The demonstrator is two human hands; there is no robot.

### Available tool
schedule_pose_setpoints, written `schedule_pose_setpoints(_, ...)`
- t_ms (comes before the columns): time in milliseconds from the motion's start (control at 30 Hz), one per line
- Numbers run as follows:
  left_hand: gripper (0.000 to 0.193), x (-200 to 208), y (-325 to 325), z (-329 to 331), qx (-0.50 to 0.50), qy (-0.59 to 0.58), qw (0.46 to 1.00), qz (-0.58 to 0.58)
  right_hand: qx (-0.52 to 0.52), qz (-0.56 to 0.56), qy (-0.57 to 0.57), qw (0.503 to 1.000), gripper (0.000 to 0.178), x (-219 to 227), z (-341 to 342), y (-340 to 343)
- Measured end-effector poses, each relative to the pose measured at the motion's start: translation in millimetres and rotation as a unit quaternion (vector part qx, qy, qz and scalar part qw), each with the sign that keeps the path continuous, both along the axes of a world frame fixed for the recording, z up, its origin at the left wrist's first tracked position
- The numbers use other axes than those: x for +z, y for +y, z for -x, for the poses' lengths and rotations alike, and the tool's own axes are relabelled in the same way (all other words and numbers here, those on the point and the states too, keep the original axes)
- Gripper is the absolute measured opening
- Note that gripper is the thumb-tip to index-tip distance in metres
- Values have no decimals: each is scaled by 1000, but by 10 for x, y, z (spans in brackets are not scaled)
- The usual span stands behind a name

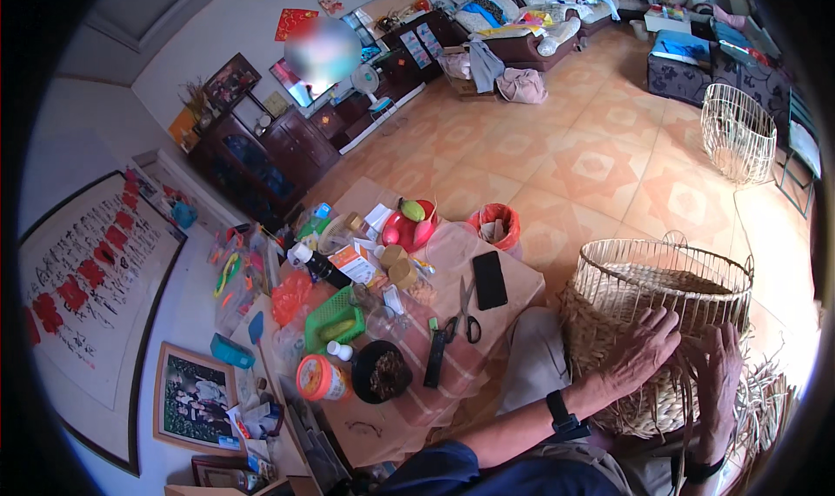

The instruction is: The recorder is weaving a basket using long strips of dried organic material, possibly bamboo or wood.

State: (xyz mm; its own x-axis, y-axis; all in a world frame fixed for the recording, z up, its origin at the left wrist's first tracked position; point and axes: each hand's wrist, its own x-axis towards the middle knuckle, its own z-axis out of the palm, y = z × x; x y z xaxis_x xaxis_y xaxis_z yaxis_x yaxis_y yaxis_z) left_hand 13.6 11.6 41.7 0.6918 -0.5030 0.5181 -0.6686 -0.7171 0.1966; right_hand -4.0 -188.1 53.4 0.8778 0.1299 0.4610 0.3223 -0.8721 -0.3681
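A half-woven straw basket (600, 326) rests against my lap at the lower right. Its lower wall is thick braided straw, and thin bare ribs rise to a round rim with a small loop on the far side. My left hand (639, 344), a black band on its wrist, has its fingers bent over the near wall among the ribs. Just to its right, my right hand (718, 378) is upright against the same wall, fingers close together around straw strands (687, 392). Loose strands hang down between the two hands. The fingertips are partly hidden.
Loose straw (765, 400) lies right of the basket. On the table at left are scissors (465, 309), a phone (490, 280), a black bowl (381, 372) and a green basket (335, 320). A red-lined bin (496, 226) and a bare rib frame (738, 135) stand on the floor.
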Motion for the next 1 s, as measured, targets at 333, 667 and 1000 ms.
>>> schedule_pose_setpoints(333,27,-120,-130,-48,-16,65,997,29,69,132,-45,988,23,-31,-104,-230)
schedule_pose_setpoints(667,21,-99,-182,-164,28,190,951,241,161,59,9,985,24,94,200,-140)
schedule_pose_setpoints(1000,36,29,-29,-265,-43,208,960,182,42,-120,114,985,28,-202,189,-486)
